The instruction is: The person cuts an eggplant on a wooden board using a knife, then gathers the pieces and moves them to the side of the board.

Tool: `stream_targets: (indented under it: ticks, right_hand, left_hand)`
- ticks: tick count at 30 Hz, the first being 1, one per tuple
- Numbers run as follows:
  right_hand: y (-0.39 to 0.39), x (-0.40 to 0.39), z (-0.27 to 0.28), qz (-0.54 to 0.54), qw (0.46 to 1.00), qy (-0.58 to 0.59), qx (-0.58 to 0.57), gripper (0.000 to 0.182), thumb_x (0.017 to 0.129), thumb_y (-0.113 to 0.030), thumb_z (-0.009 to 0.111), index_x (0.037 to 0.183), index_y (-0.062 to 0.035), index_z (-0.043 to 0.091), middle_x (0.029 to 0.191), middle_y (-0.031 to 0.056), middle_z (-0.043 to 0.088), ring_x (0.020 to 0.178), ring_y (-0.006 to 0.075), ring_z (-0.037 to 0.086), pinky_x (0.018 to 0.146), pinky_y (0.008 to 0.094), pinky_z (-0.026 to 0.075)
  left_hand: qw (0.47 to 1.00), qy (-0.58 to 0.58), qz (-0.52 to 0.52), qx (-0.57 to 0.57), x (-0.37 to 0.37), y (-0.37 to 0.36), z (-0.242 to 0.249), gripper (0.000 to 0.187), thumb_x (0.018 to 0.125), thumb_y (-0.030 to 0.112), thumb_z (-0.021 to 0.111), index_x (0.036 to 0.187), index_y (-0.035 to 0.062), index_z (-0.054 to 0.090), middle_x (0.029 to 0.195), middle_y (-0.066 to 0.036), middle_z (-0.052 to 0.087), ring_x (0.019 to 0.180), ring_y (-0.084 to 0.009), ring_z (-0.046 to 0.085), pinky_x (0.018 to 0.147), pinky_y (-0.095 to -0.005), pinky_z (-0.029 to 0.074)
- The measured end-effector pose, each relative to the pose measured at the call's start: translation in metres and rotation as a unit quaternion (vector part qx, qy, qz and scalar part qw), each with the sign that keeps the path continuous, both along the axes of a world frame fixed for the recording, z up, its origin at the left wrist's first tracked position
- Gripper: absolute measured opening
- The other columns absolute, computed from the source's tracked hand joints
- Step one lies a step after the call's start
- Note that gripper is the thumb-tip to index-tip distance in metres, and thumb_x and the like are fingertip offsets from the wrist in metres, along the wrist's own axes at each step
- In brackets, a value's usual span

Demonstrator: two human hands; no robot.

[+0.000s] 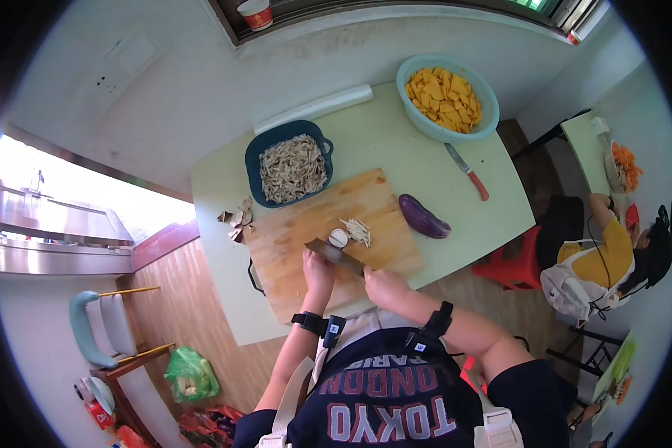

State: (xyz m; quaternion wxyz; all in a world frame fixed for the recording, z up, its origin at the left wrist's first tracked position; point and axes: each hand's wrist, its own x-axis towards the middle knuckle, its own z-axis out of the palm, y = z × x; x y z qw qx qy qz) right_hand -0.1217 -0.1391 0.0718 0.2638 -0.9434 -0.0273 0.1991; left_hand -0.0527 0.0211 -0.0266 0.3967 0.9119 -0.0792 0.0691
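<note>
1. Two bare hands on one cleaver, or close to it. The right hand point(383, 287) is wrapped firmly round the handle of the cleaver point(341, 258). The left hand point(319, 271) has its fingertips at the near side of the blade, toward its 10 o'clock end – can't tell if they're pinching it, pressing on it or just beside it.
2. Right past the blade, at 12 o'clock from it, sits a cut piece point(337, 238) with a pale face, looks like eggplant to me. Still to be sliced, I'd say.
3. A little pile of pale strips point(357, 232) lies just beside it at 2 o'clock, loose on the wooden board point(284, 261).
4. Going by the board's centre: the teal basket point(252, 179) at 11 o'clock is heaped with cut strips, so a good share looks done. Trimmings point(239, 218) lie at 10.
5. Uncut: one whole purple eggplant point(423, 216), between 2 and 3 o'clock, just off the board's edge.
6. Further out on the table point(474, 231), a red-handled knife point(467, 171) at 2 and a pale blue bowl point(489, 97) at 1 – full of orange slices, all cut as far as I can see.
</note>
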Motion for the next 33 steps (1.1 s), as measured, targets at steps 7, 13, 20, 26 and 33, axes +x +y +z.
stream_targets:
  ticks: [7,13,20,26,33]
  right_hand:
    - [0.021,0.025,-0.032,-0.007,0.998,-0.055,0.006,0.018,0.075,-0.009,0.05,0.087,0.0052,0.05,0.062,0.0224,0.059,0.059,0.0382,0.06,0.052,0.0465,0.048]
    - [-0.005,0.054,-0.036,0.016,0.991,-0.092,0.091,0.018,0.076,-0.013,0.049,0.081,0.0031,0.056,0.068,0.0232,0.059,0.064,0.0382,0.059,0.06,0.0466,0.047]
    - [-0.022,0.039,-0.011,-0.068,0.983,-0.04,0.165,0.022,0.08,-0.02,0.048,0.084,0.0002,0.056,0.069,0.0229,0.058,0.065,0.0371,0.058,0.06,0.0449,0.045]
    - [-0.049,0.014,-0.018,-0.07,0.989,-0.037,0.128,0.024,0.08,-0.021,0.046,0.084,0.0009,0.057,0.072,0.0234,0.058,0.069,0.0405,0.057,0.065,0.0474,0.045]
    - [-0.061,-0.006,-0.028,-0.046,0.994,-0.045,0.092,0.025,0.081,-0.021,0.046,0.082,0.0009,0.057,0.07,0.025,0.057,0.068,0.0416,0.056,0.063,0.0497,0.044]
  left_hand:
    - [1.0,0.012,-0.006,-0.015,-0.001,0.001,0.005,0.017,0.071,0.003,0.059,0.088,0.0014,0.061,0.086,-0.018,0.059,0.081,-0.0357,0.056,0.071,-0.0405,0.046]
    - [0.999,0.022,-0.028,0.015,0.002,0.001,0.016,0.011,0.071,0.005,0.06,0.081,0.0012,0.057,0.086,-0.016,0.057,0.084,-0.0342,0.053,0.074,-0.0399,0.044]
    - [0.996,0.004,-0.083,0.038,0.005,-0.005,0.027,0.028,0.068,0.01,0.065,0.093,0.0032,0.054,0.095,-0.015,0.054,0.091,-0.0346,0.05,0.078,-0.0401,0.043]
    - [0.991,0.042,-0.082,0.096,0.005,0.004,0.027,0.028,0.067,0.009,0.062,0.094,0.0049,0.058,0.098,-0.015,0.054,0.092,-0.0346,0.05,0.08,-0.0404,0.045]
    - [0.981,-0.039,-0.082,0.173,0.007,0.006,0.014,0.033,0.062,0.012,0.061,0.095,0.0094,0.057,0.094,-0.01,0.053,0.092,-0.0299,0.049,0.073,-0.0394,0.042]
